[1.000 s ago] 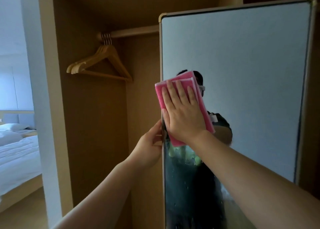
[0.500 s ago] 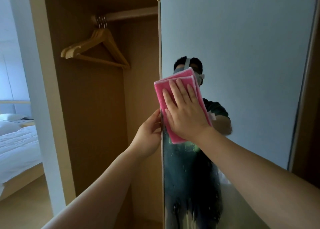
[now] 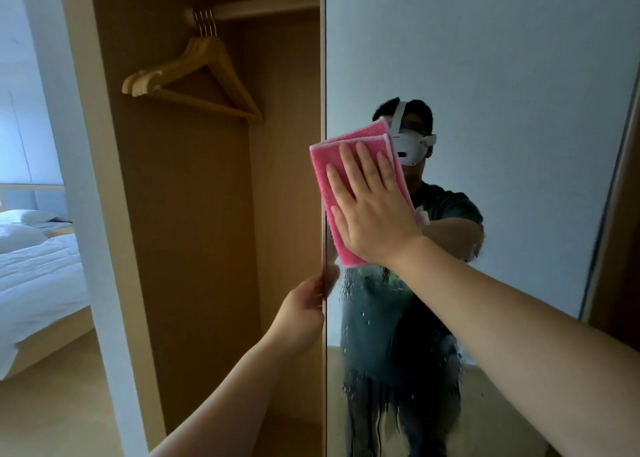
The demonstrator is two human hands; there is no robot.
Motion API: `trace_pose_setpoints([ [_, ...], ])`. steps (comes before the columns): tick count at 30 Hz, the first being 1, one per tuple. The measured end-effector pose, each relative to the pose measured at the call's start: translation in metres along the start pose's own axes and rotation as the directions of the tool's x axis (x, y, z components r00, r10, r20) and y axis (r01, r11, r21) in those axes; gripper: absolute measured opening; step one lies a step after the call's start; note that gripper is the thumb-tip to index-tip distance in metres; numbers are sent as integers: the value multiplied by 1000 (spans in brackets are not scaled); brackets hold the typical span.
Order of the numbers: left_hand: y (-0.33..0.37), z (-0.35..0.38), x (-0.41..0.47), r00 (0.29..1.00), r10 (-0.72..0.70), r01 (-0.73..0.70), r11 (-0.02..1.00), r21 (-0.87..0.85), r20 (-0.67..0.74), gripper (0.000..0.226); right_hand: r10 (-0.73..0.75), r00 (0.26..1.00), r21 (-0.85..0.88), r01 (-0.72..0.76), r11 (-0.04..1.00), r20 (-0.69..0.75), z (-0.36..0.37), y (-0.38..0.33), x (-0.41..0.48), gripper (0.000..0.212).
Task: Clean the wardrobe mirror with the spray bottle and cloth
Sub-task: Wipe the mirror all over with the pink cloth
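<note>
The right hand (image 3: 374, 211) lies flat, fingers straight and slightly spread, pressing a folded pink cloth (image 3: 329, 169) against the tall wardrobe mirror (image 3: 502, 110) near its left edge, about mid-height. The left hand (image 3: 301, 313) grips that same edge lower down, fingers curled round it, which looks like bracing the panel against the push. Below the cloth the glass carries spray droplets (image 3: 377, 370) and long runs (the wettest patch sits low and left of centre), while the upper and right parts look dry. To do this step well, I judge the palm should stay flat so the whole cloth bears evenly, and the strokes should overlap and work downward into the wet patch before the runs dry into streaks. The spray bottle does not show plainly anywhere. Pale wooden hangers (image 3: 194, 76) hang in the open wardrobe to the left.
</note>
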State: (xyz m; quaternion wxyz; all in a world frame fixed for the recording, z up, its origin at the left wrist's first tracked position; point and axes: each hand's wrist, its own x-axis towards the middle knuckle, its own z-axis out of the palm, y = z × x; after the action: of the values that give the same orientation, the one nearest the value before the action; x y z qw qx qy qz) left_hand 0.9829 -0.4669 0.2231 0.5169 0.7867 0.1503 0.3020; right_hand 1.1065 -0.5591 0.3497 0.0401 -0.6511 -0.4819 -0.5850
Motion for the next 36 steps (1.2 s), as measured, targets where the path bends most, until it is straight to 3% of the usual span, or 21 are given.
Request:
trace_pose_setpoints([
  [8, -17, -5, 2, 998, -41, 38, 998, 58, 47, 76, 51, 999, -59, -52, 997, -8, 2, -9, 0, 69],
  [22, 4, -14, -18, 981, 18, -20, 1000, 8, 192, 63, 200, 979, 14, -200, 980, -47, 18, -47, -33, 62],
  [36, -4, -19, -15, 977, 38, -40, 999, 5, 210, 68, 175, 985, -53, -175, 983, -6, 48, -91, -111, 65],
])
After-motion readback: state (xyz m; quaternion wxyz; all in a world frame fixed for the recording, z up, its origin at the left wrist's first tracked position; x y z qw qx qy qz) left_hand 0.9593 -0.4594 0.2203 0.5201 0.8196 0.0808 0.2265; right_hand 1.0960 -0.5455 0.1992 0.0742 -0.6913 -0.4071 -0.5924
